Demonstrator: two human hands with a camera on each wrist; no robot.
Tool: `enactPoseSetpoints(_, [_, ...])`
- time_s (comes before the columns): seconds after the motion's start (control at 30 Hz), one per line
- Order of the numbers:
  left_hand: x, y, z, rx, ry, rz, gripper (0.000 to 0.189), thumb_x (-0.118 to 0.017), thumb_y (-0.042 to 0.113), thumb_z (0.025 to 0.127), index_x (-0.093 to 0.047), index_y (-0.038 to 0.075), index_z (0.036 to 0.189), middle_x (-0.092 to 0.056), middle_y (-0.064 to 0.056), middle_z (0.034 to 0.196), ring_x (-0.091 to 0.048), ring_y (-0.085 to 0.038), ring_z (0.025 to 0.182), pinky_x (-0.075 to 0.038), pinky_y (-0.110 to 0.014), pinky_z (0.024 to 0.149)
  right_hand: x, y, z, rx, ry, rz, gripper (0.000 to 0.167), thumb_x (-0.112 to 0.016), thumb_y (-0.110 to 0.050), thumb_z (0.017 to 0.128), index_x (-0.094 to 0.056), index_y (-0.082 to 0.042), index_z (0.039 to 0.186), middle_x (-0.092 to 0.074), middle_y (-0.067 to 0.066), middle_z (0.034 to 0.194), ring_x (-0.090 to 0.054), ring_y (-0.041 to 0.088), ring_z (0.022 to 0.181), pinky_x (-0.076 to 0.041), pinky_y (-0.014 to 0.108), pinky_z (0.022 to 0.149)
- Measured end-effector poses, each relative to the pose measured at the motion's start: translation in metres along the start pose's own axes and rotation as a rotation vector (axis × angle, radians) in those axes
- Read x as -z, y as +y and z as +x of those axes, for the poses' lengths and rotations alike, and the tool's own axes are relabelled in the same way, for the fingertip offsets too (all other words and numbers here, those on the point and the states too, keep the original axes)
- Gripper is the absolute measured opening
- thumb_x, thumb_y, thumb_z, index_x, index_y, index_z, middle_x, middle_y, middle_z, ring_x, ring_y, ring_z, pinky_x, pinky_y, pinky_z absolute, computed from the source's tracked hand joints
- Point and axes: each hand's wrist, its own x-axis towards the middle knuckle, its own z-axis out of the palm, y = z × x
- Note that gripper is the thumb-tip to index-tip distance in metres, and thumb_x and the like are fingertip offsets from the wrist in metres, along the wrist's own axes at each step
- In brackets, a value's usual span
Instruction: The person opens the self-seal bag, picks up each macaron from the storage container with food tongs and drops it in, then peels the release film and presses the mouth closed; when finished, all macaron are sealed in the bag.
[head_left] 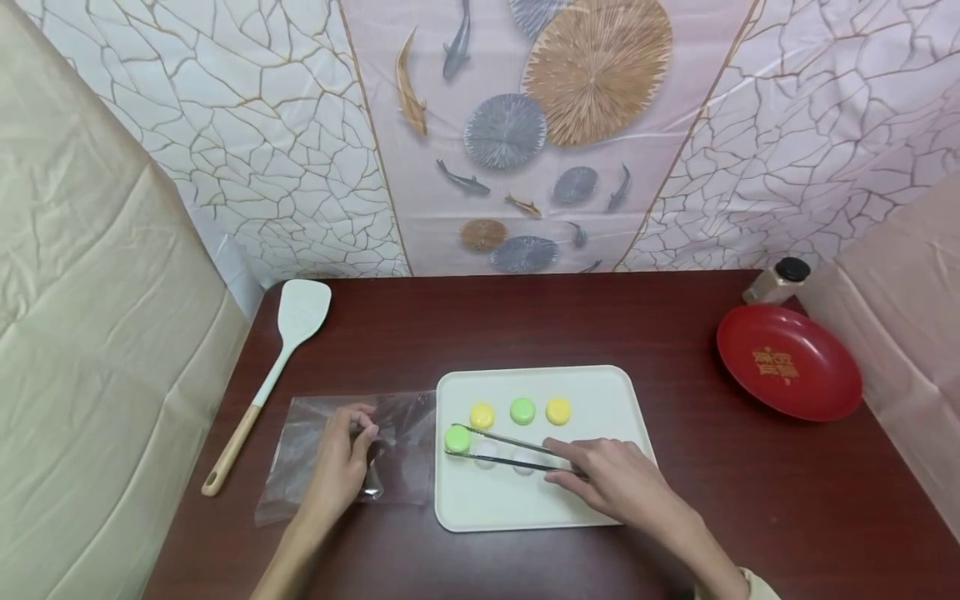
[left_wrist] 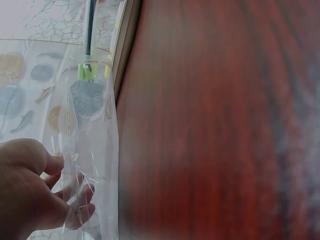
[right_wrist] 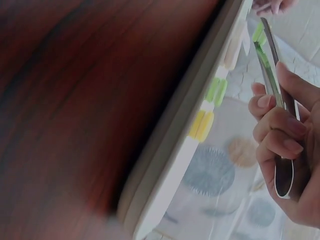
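My right hand (head_left: pixel 618 483) grips a pair of metal tongs (right_wrist: pixel 285 175), which reach left across a pale rectangular tray (head_left: pixel 540 508). Between the tongs' tips is a green macaron (head_left: pixel 457 438), near the tray's left edge. Behind the tongs sit a yellow macaron (head_left: pixel 482 415), another green macaron (head_left: pixel 522 410) and a second yellow macaron (head_left: pixel 558 411). Two whitish macarons (head_left: pixel 485 454) are partly covered by the tongs. Left of the tray, my left hand (head_left: pixel 345 454) pinches the film of a clear plastic bag (head_left: pixel 408 467); several fingers (left_wrist: pixel 85 195) show through the plastic.
A white spatula (head_left: pixel 303 310) with a wooden handle lies along the table's left side. At the far right are a red plate (head_left: pixel 817 367) with gold markings and a small jar (head_left: pixel 772 283) with a black lid. Patterned cloth (head_left: pixel 300 167) hangs behind the dark wooden table (head_left: pixel 525 325).
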Motion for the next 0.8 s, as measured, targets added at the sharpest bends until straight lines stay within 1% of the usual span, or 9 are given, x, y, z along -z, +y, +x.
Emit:
enactPoseSetpoints(0.07, [0.007, 0.021, 0.001, 0.015, 0.003, -0.012, 0.011, -0.066, 0.002, 0.107, -0.057, 0.007, 0.102, -0.072, -0.018, 0.125, -0.064, -0.039, 0.119, -0.042, -0.032, 0.104, -0.003, -0.006, 0.005, 0.003, -0.004, 0.003, 0.029, -0.082, -0.037, 0.099, -0.079, -0.022, 0.123, -0.049, -0.02, 0.066, -0.05, 0.0, 0.066, -0.04, 0.024, 0.054])
enactPoseSetpoints(0.1, [0.01, 0.03, 0.002, 0.03, 0.001, -0.014, 0.012, -0.066, 0.0, 0.107, -0.057, 0.006, 0.101, -0.072, -0.019, 0.125, -0.064, -0.039, 0.119, -0.041, -0.028, 0.103, -0.005, -0.009, 0.007, 0.006, -0.005, 0.004, 0.028, -0.081, -0.037, 0.1, -0.078, -0.022, 0.123, -0.05, -0.018, 0.066, -0.051, 0.001, 0.066, -0.041, 0.025, 0.054])
enactPoseSetpoints(0.2, [0.021, 0.063, 0.006, 0.065, 0.005, -0.041, 0.014, -0.065, -0.01, 0.102, -0.056, 0.0, 0.099, -0.072, -0.025, 0.123, -0.065, -0.045, 0.118, -0.041, -0.025, 0.103, -0.017, -0.014, 0.014, 0.028, 0.022, 0.0, 0.028, -0.079, -0.039, 0.102, -0.077, -0.021, 0.123, -0.06, -0.014, 0.069, -0.057, 0.005, 0.064, -0.041, 0.027, 0.051])
enactPoseSetpoints(0.3, [0.021, 0.063, 0.007, 0.076, 0.007, -0.054, 0.014, -0.065, -0.012, 0.102, -0.056, -0.001, 0.1, -0.071, -0.024, 0.123, -0.064, -0.045, 0.119, -0.038, -0.019, 0.105, -0.038, -0.011, 0.021, 0.08, 0.068, -0.014, 0.033, -0.071, -0.046, 0.107, -0.077, -0.02, 0.126, -0.071, -0.008, 0.076, -0.063, 0.009, 0.063, -0.042, 0.033, 0.047])
enactPoseSetpoints(0.37, [0.021, 0.063, 0.006, 0.074, 0.012, -0.05, 0.014, -0.065, -0.012, 0.102, -0.057, 0.0, 0.1, -0.072, -0.023, 0.124, -0.065, -0.045, 0.12, -0.037, -0.018, 0.107, -0.043, -0.015, 0.027, 0.103, 0.068, -0.008, 0.038, -0.069, -0.048, 0.107, -0.077, -0.018, 0.128, -0.075, -0.006, 0.08, -0.065, 0.011, 0.063, -0.043, 0.034, 0.047])
enactPoseSetpoints(0.47, [0.021, 0.063, 0.006, 0.065, 0.019, -0.05, 0.015, -0.065, -0.012, 0.101, -0.057, 0.0, 0.1, -0.072, -0.023, 0.124, -0.065, -0.045, 0.121, -0.038, -0.02, 0.108, -0.044, -0.025, 0.036, 0.113, 0.02, 0.009, 0.038, -0.069, -0.045, 0.108, -0.077, -0.016, 0.132, -0.076, -0.004, 0.084, -0.064, 0.011, 0.062, -0.042, 0.033, 0.046])
enactPoseSetpoints(0.53, [0.022, 0.064, 0.006, 0.059, 0.02, -0.047, 0.015, -0.066, -0.011, 0.101, -0.057, 0.001, 0.1, -0.072, -0.022, 0.125, -0.066, -0.044, 0.122, -0.038, -0.02, 0.108, -0.036, -0.039, 0.044, 0.105, -0.029, 0.028, 0.036, -0.073, -0.038, 0.106, -0.077, -0.013, 0.132, -0.077, -0.002, 0.086, -0.064, 0.012, 0.062, -0.041, 0.028, 0.048])
enactPoseSetpoints(0.6, [0.022, 0.065, 0.006, 0.052, 0.024, -0.05, 0.015, -0.066, -0.011, 0.101, -0.058, 0.001, 0.1, -0.072, -0.021, 0.125, -0.066, -0.044, 0.121, -0.037, -0.018, 0.109, -0.037, -0.047, 0.051, 0.125, -0.06, 0.03, 0.033, -0.074, -0.034, 0.106, -0.075, -0.013, 0.132, -0.076, -0.001, 0.087, -0.061, 0.012, 0.059, -0.04, 0.028, 0.047])
enactPoseSetpoints(0.8, [0.02, 0.062, 0.005, 0.003, 0.048, -0.077, 0.015, -0.066, -0.012, 0.101, -0.057, 0.001, 0.1, -0.072, -0.021, 0.124, -0.065, -0.044, 0.12, -0.033, -0.011, 0.11, -0.05, -0.065, 0.073, 0.211, -0.089, 0.027, 0.027, -0.073, -0.028, 0.106, -0.069, -0.013, 0.128, -0.066, -0.001, 0.079, -0.048, 0.009, 0.054, -0.038, 0.03, 0.045])
